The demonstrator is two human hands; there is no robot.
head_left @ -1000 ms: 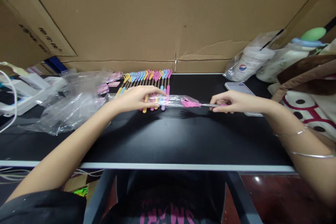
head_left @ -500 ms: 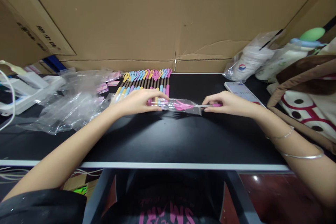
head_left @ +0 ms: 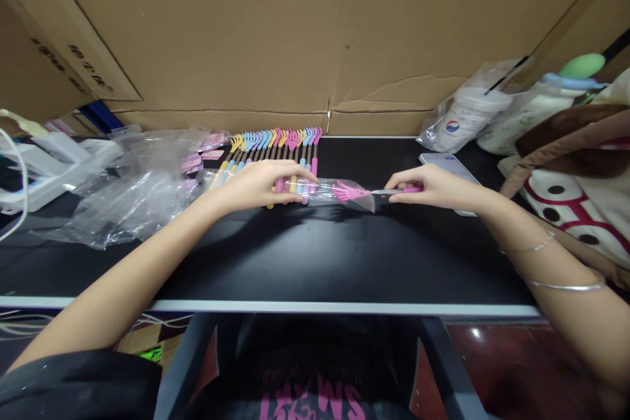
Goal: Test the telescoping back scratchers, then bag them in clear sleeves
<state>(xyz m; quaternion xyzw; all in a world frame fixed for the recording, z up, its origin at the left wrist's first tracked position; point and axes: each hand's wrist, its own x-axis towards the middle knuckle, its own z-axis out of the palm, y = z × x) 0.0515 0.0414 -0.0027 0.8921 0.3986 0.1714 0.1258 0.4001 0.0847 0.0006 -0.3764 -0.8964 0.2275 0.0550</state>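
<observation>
My right hand point(head_left: 420, 187) is closed on the pink handle of a back scratcher point(head_left: 350, 191), which lies level and points left. Its pink, hand-shaped head is within the mouth end of a clear plastic bag point(head_left: 322, 189). The other end of that bag is pinched between the thumb and fingers of my left hand point(head_left: 268, 185). Behind and partly under my left hand lies a row of back scratchers point(head_left: 275, 144) in yellow, blue, pink and purple, heads toward the back. My left hand hides part of their handles.
Clear plastic bags point(head_left: 142, 197) lie piled at the left, with pink cards point(head_left: 191, 163) behind them. A white plastic stand point(head_left: 59, 174) is farther left. On the right are a phone point(head_left: 450, 170), a bagged cup point(head_left: 470, 121), a bottle point(head_left: 561, 102) and a cloth bag point(head_left: 581, 170).
The scratcher's head has shifted slightly right, nearer the edge of the bag's mouth. My right hand has moved a little right and up; both hands keep their grip.
</observation>
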